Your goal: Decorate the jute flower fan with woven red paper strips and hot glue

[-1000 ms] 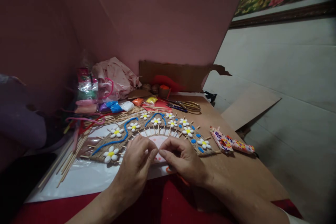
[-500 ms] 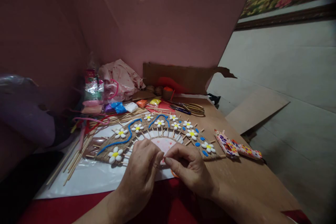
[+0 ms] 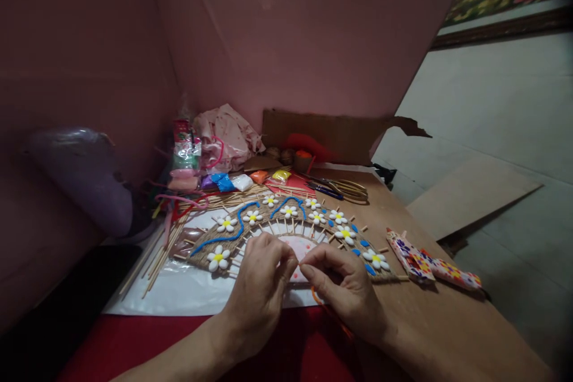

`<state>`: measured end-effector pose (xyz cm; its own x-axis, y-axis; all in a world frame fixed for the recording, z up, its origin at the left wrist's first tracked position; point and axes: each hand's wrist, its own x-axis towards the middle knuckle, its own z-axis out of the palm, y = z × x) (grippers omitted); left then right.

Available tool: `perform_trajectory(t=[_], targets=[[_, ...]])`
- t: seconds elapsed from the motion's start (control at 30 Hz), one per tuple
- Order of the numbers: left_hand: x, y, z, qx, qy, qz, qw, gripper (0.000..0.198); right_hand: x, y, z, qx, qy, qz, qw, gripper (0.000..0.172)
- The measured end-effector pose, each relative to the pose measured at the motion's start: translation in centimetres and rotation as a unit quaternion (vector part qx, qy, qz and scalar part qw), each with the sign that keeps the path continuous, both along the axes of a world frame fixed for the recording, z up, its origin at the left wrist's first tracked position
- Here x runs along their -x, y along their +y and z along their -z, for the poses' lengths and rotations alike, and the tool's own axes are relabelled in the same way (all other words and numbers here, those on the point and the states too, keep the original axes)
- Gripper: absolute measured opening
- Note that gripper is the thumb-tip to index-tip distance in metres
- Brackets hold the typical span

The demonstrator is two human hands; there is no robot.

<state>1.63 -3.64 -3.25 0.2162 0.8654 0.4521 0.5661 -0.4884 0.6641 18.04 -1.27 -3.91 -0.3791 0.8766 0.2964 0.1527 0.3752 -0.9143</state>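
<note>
Over the inner edge of a fan-shaped twine and stick panel [image 3: 280,211], my left hand [image 3: 264,277] and my right hand [image 3: 347,286] meet fingertip to fingertip. Both are closed in a pinch; whatever lies between the left fingertips is too small to make out. An orange strand [image 3: 317,296] loops out below my right fingers and runs under that hand. White clay flowers with yellow centres [image 3: 218,258], blue wavy lines [image 3: 242,225] and blue ovals [image 3: 356,252] decorate the panel. Its pink dotted half-round centre [image 3: 296,248] is partly hidden by my hands.
Loose sticks [image 3: 156,268] lie left on a white sheet [image 3: 179,295]. Bagged coloured clay [image 3: 221,182], scissors [image 3: 351,190] and a cardboard strip [image 3: 331,131] are at the back. A flower-patterned glue gun [image 3: 409,255] rests right on the brown board [image 3: 430,316].
The view has swung left, so everything appears further right. My hands stay pinched together at the panel's inner edge, and more of the orange strand shows below my right hand.
</note>
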Motion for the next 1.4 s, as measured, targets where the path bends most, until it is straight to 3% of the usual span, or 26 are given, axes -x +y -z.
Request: perform_trajectory(t=[0.17, 0.3, 0.4, 0.43, 0.57, 0.7, 0.97, 1.17, 1.27, 1.4], targets=[[0.8, 1.2, -0.6, -0.004, -0.040, -0.041, 0.998, 0.022, -0.1, 0.1, -0.1, 0.004, 0.015, 0.027, 1.000, 0.022], [4.8, 4.3, -2.1, -0.023, -0.072, -0.213, 0.974, 0.023, 0.0, 0.3, -0.1, 0.027, 0.045, 0.046, 0.998, 0.022], [9.0, 6.8, -2.6, -0.014, 0.064, -0.344, 0.937, 0.025, 0.0, 0.6, 0.0, 0.029, 0.046, 0.052, 0.997, 0.022], [10.2, 7.4, -2.5, 0.000, 0.088, -0.356, 0.931, 0.022, 0.0, 0.6, 0.1, 0.025, 0.043, 0.052, 0.997, 0.022], [12.7, 8.6, -1.3, 0.049, 0.138, -0.342, 0.928, 0.013, -0.1, 0.8, 0.3, 0.016, 0.033, 0.044, 0.998, 0.022], [12.8, 8.8, -0.3, 0.084, 0.185, -0.317, 0.927, 0.018, -0.1, 0.9, 0.4, 0.018, 0.034, 0.040, 0.998, 0.022], [13.0, 9.3, 0.1, 0.118, 0.206, -0.297, 0.925, 0.013, -0.1, 0.9, 0.4, 0.010, 0.029, 0.039, 0.999, 0.022], [12.8, 9.4, -0.2, 0.105, 0.107, -0.318, 0.936, 0.005, 0.0, 0.8, 0.4, 0.003, 0.046, 0.039, 0.998, 0.021], [11.5, 8.9, -1.1, 0.080, 0.012, -0.320, 0.944, 0.015, 0.0, 0.7, 0.3, -0.017, 0.037, 0.053, 0.998, 0.021], [8.0, 7.0, -2.1, 0.101, -0.131, -0.219, 0.962, 0.023, -0.1, 0.4, 0.4, -0.084, 0.003, 0.068, 0.994, 0.016]])
